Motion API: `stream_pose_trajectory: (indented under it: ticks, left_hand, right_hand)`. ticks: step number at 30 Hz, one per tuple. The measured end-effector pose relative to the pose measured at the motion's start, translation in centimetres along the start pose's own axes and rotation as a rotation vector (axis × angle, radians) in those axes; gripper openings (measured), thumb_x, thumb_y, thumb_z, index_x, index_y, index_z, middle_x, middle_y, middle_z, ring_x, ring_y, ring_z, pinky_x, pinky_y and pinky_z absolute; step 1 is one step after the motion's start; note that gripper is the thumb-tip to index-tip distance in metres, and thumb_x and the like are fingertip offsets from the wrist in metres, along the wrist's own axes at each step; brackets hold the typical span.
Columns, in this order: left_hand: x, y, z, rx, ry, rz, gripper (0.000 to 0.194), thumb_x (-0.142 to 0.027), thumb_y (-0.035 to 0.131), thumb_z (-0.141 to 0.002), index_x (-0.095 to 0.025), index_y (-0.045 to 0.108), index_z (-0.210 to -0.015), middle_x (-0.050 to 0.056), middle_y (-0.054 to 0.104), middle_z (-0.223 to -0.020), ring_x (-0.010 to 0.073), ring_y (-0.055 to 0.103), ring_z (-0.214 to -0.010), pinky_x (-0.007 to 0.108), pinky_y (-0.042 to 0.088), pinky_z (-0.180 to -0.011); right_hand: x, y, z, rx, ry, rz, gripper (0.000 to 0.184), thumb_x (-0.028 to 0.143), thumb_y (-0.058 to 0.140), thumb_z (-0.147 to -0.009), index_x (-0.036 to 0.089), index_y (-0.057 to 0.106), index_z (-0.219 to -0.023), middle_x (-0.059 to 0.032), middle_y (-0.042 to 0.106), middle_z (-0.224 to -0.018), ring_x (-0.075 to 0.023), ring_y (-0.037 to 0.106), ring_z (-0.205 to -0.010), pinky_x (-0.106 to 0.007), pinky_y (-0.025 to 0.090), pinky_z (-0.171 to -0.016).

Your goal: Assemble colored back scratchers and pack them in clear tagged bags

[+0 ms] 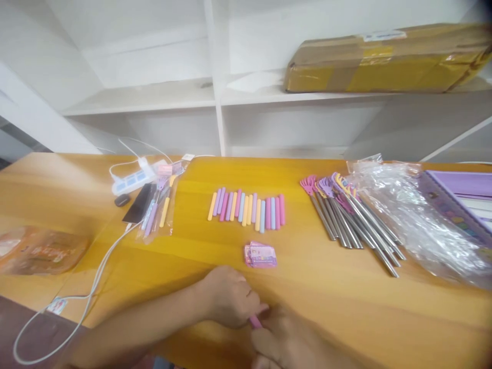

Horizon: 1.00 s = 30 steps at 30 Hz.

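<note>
Close together at the table's front, my left hand [232,297] and my right hand [282,338] are both closed on a pink back scratcher handle [254,322]. Only a short piece of it shows between the fingers; the rest is hidden. My right hand is a little blurred. Just beyond them lies a small stack of pink and purple printed cards [262,255]. Farther back is a row of coloured handles [248,209] in yellow, purple, pink and blue. To the right, back scratcher rods [357,220] lie in a pile, metal with coloured claw heads.
At the right are crumpled clear plastic bags [418,215] and a purple box [461,195]. Bagged back scratchers [159,205], a power strip [134,180] and a white cable [98,277] lie left, near an orange packet [46,251]. A taped carton [384,61] sits on the shelf.
</note>
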State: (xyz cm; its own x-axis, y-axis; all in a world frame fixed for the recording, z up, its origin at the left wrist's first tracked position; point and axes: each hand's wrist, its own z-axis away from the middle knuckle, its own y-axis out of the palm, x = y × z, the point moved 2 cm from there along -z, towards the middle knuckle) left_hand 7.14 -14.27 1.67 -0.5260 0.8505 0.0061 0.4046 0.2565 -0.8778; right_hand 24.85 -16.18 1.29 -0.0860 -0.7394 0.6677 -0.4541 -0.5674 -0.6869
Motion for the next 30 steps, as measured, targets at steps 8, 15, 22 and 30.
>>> stream_pose_trajectory:
  ticks: [8,15,22,30]
  left_hand:
    - [1.5,-1.6,-1.2,-0.045,0.07,-0.069,0.048,-0.036,0.059,-0.106,-0.023,0.051,-0.06,-0.003,0.047,-0.047,0.0151,0.049,-0.041,0.032,0.023,-0.041]
    - [1.9,-2.5,-1.9,-0.018,0.082,-0.064,0.047,-0.029,0.05,-0.11,-0.023,0.053,-0.063,-0.002,0.05,-0.051,0.0176,0.047,-0.044,0.037,0.021,-0.044]
    - [1.9,-3.1,-2.5,-0.025,0.109,-0.091,0.048,-0.025,0.05,-0.11,-0.022,0.051,-0.062,-0.001,0.05,-0.052,0.018,0.044,-0.047,0.039,0.018,-0.048]
    - [1.9,-3.8,-2.9,-0.007,0.12,-0.108,0.047,-0.026,0.052,-0.11,-0.022,0.053,-0.063,-0.001,0.051,-0.052,0.0178,0.046,-0.048,0.039,0.019,-0.048]
  right_hand:
    - [0.6,-0.3,-0.2,-0.178,-0.077,0.112,0.052,0.045,0.052,-0.114,0.022,0.051,-0.067,0.0019,0.052,-0.057,-0.0138,0.042,-0.054,-0.029,0.027,-0.054]
    - [0.0,0.2,-0.2,-0.282,-0.16,0.226,0.061,0.057,0.051,-0.112,0.022,0.046,-0.061,0.0065,0.035,-0.051,-0.0123,0.025,-0.048,-0.031,0.021,-0.051]
    - [-0.3,0.3,-0.4,-0.274,-0.199,0.349,0.059,0.055,0.061,-0.108,0.023,0.044,-0.06,0.0087,0.034,-0.048,-0.0118,0.027,-0.047,-0.028,0.03,-0.051]
    - [0.2,-0.4,0.3,-0.341,-0.197,0.287,0.057,0.051,0.048,-0.114,0.022,0.049,-0.066,0.0079,0.041,-0.049,-0.0113,0.027,-0.044,-0.03,0.018,-0.047]
